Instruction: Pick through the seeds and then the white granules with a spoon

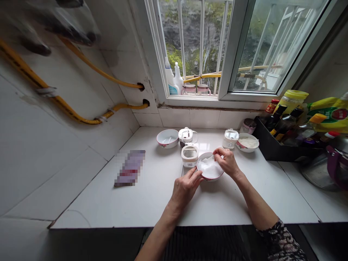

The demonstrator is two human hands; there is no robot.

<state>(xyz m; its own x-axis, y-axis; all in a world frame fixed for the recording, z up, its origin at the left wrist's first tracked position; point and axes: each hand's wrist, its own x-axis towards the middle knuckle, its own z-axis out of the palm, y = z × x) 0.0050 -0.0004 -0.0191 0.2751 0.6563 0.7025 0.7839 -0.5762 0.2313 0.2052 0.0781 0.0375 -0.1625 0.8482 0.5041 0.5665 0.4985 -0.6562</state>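
Most of the view is filled by a white counter (103,210), on which, toward the window and right of the middle, a small bowl (214,179) is set upright. Its left side is taken by the left hand (186,186), whose fingertips are closed on the rim. By the right hand (228,164), held over the far right of the bowl, a spoon (211,157) is gripped in a narrow pinch of thumb and fingers.

The bowl is judged to be fairly light, stiff and, if ceramic, easily chipped; its smooth wall would be made slippery by wet fingers. It is best held by the rim, at the left where it is now steadied, and kept level so that nothing is spilled. It is seen to be round and white, with a reddish line along the lip.

Just beside it, on the left, a squarish jar (189,164) is stood, rimmed in white, with a small label on its front. In the bowl, white powder (208,169) is heaped unevenly; it looks dry and loose, and would likely be shifted by a slight tilt.

The spoon, slim and pale, should be light and stiff, and is best taken by the handle. Its lower end is hard to make out against the white, so how deep it is sunk cannot be told.
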